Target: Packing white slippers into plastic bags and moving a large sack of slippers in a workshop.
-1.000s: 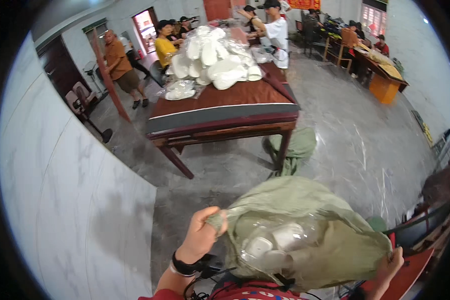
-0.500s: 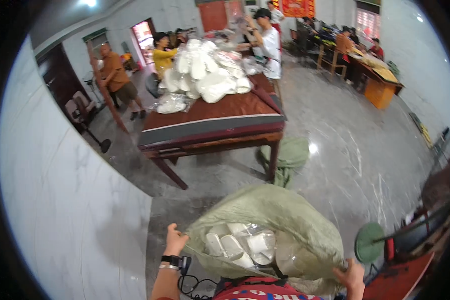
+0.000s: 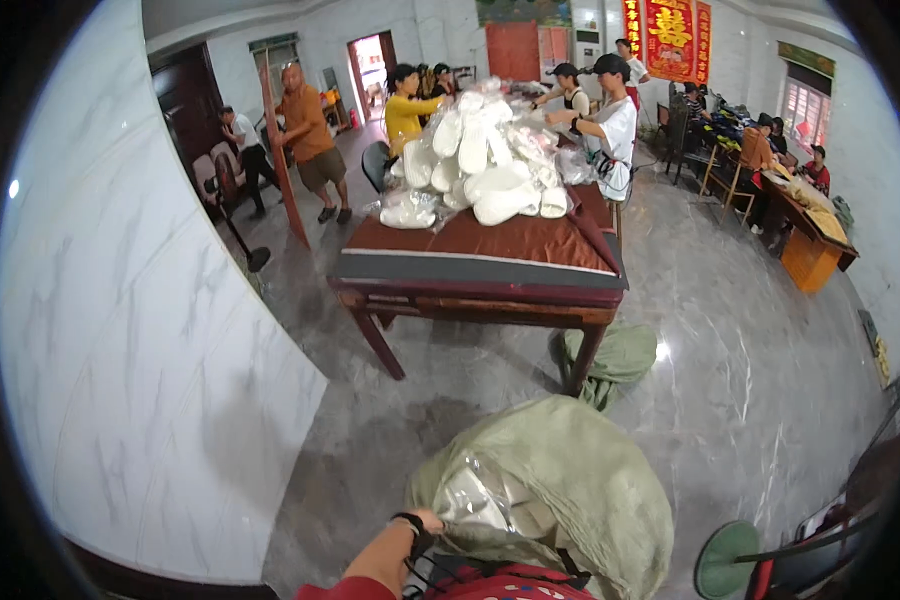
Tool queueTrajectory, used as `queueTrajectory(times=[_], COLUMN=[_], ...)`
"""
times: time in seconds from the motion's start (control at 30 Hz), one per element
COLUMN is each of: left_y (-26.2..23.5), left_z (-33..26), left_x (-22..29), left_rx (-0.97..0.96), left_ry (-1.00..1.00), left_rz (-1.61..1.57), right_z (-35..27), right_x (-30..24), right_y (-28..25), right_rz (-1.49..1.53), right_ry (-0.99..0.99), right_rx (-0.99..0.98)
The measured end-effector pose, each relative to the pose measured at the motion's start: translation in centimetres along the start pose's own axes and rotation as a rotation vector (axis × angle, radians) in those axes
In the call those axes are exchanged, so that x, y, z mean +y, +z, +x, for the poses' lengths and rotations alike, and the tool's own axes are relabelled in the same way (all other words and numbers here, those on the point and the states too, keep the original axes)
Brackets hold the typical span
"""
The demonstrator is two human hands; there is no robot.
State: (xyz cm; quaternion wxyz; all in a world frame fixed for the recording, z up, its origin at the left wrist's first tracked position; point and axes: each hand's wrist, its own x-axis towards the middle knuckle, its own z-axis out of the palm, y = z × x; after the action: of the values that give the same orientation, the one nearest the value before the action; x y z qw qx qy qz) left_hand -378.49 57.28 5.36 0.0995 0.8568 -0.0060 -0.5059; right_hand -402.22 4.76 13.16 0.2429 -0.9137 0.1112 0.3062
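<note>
A large pale green woven sack stands right before me, its mouth partly open toward me. My left hand, with a dark band on the wrist, is closed on the sack's left rim. Inside the mouth lie white slippers in clear plastic, partly covered by the sack's cloth. My right hand is not in view; the sack's lower right side runs out of the picture.
Ahead, a dark red table bears a heap of white slippers, with several people around it. Under its right leg lies another green sack. A marble wall borders the left; a round green object stands at right.
My left hand has moved right and inward with the sack's rim, and the mouth has narrowed. My right hand has gone out of view. The view has turned left and up.
</note>
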Motion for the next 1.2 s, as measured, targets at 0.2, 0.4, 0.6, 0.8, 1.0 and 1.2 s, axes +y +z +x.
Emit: queueTrajectory(times=[0.2, 0.4, 0.6, 0.8, 1.0, 1.2], left_y=[-5.1, -7.5, -10.4, -14.0, -20.6, -30.1], left_z=[-3.4, -8.1, -12.4, -16.0, -20.6, -24.6], left_x=[2.3, 5.2, 1.6, -5.5, -6.1, -1.3], left_rx=[0.040, 0.022, 0.000, 0.078, 0.232, 0.205], left_ry=[-0.003, 0.228, 0.233, 0.305, 0.360, 0.389], left_rz=[-0.873, -0.876, -1.063, -0.993, -1.041, -0.929], right_z=[2.5, 6.4, 5.4, 6.0, 6.7, 10.6], right_x=[-7.2, -18.1, -23.9, -30.9, -36.1, -38.4], right_y=[-4.0, -4.2, -3.7, -5.7, -10.6, -19.7], right_rz=[-0.127, 0.717, 0.651, 0.535, 0.499, 0.365], right_ry=[-0.560, -0.425, -0.528, -0.492, -0.592, -0.676], right_rx=[0.728, 0.722, 0.635, 0.679, 0.545, 0.817])
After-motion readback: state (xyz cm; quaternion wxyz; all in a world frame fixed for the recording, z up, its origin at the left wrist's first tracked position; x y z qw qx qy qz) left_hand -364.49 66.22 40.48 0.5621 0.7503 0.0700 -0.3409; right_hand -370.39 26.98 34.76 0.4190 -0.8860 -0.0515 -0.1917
